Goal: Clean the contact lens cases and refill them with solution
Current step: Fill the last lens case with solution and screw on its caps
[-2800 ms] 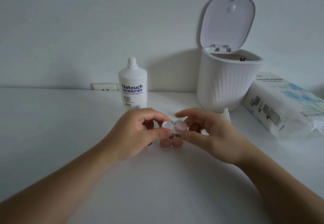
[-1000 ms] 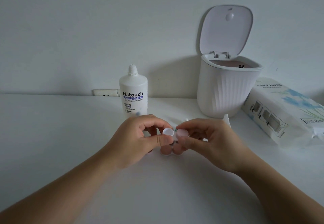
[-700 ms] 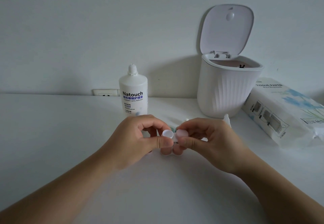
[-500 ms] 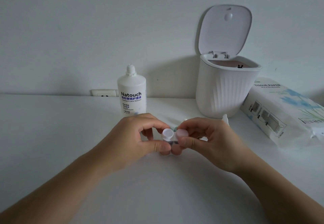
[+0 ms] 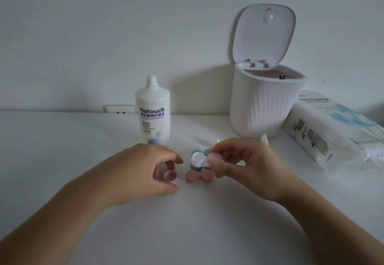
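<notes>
Two hands work at mid-frame above the tabletop (image 5: 62,161): the left hand (image 5: 141,171) curls loosely over a pink cap (image 5: 170,176) lying there, while the right hand (image 5: 249,167) pinches the lens case (image 5: 199,161) by its remaining pink lid, right of centre.

Worktop (image 5: 62,161) plain white, wall pale grey-white. Solution bottle (image 5: 152,115) white, dark blue lettering, blue blotches low on label. Bin (image 5: 264,109) white with vertical ribbing, pinkish liner inside. Tissue pack (image 5: 336,131) white, blue floral print, grey panels on the end. Lens cases: held case (image 5: 202,160) white with one pale pink cap; case on worktop (image 5: 199,176) dusty pink caps; rear case (image 5: 201,152) teal-green caps. Loose cap (image 5: 170,176) pale pink, mauve inside.
</notes>
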`<state>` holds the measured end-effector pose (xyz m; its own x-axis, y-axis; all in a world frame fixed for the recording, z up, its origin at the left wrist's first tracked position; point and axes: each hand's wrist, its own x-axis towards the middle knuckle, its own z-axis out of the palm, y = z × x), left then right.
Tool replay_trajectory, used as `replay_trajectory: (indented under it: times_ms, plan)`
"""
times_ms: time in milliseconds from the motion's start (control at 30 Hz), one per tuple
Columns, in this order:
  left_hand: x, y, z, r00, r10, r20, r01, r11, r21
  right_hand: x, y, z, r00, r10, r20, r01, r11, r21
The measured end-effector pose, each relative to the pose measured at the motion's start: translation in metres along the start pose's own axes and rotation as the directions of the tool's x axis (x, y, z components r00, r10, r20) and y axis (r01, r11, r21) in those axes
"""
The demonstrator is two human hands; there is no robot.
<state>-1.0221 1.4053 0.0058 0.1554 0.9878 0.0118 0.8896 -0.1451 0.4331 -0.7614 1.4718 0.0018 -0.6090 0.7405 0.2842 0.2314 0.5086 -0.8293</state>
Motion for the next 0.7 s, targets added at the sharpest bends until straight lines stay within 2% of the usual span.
replay_trajectory:
  times_ms: [267,433,600,700]
  plan:
    - [0.002,-0.001,0.003,0.998,0.042,-0.039,-0.043,0.999,-0.033,0.0,-0.001,0.001,1.0,0.0,-0.006,0.0,1.0,-0.004]
    - [0.003,0.002,0.002,0.954,0.175,-0.242,-0.223,0.956,-0.188,0.0,0.0,-0.001,1.0,0.014,-0.009,-0.014,1.0,-0.013]
    - [0.005,0.009,0.002,0.902,0.147,-0.406,-0.295,0.897,-0.33,-0.001,-0.002,0.0,1.0,0.019,-0.004,-0.019,1.0,-0.005]
    - [0.005,0.014,0.006,0.889,0.093,-0.449,-0.304,0.853,-0.424,-0.001,-0.002,0.0,1.0,0.014,-0.003,-0.014,1.0,-0.012]
